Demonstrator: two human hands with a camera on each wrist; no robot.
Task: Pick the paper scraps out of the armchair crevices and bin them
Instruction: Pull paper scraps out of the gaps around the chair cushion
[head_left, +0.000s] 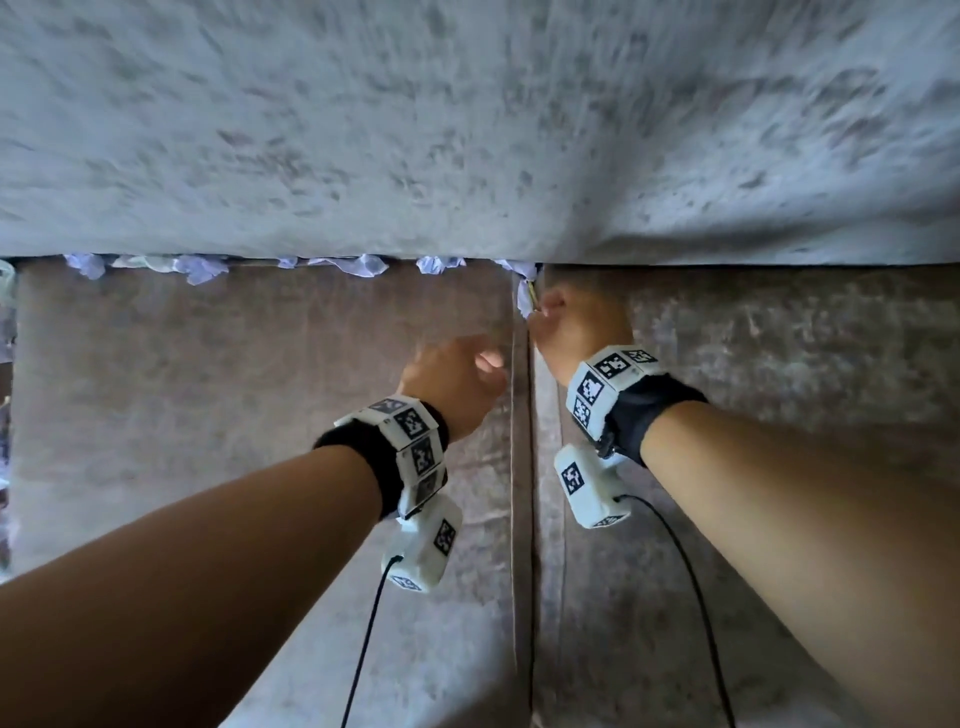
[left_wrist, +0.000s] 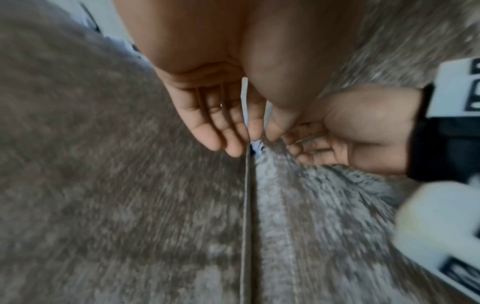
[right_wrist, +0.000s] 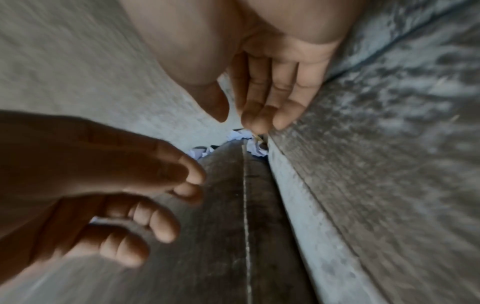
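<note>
Several crumpled white paper scraps (head_left: 358, 265) poke out of the crevice between the grey back cushion (head_left: 467, 130) and the seat cushions. One scrap (head_left: 524, 301) sits at the corner where the gap between the two seat cushions meets that crevice. My right hand (head_left: 540, 312) is at this corner; in the right wrist view its thumb and fingers (right_wrist: 265, 115) are apart, fingertips just above the scrap (right_wrist: 255, 149). My left hand (head_left: 491, 364) hovers over the left seat cushion beside the gap, fingers loosely bent, holding nothing I can make out. The scrap (left_wrist: 257, 149) peeks out below both hands.
Two brownish-grey velvet seat cushions (head_left: 234, 415) meet at a narrow seam gap (head_left: 522, 519) running toward me. More scraps (head_left: 200, 270) line the back crevice to the left. Wrist cables hang over the cushions. No bin is in view.
</note>
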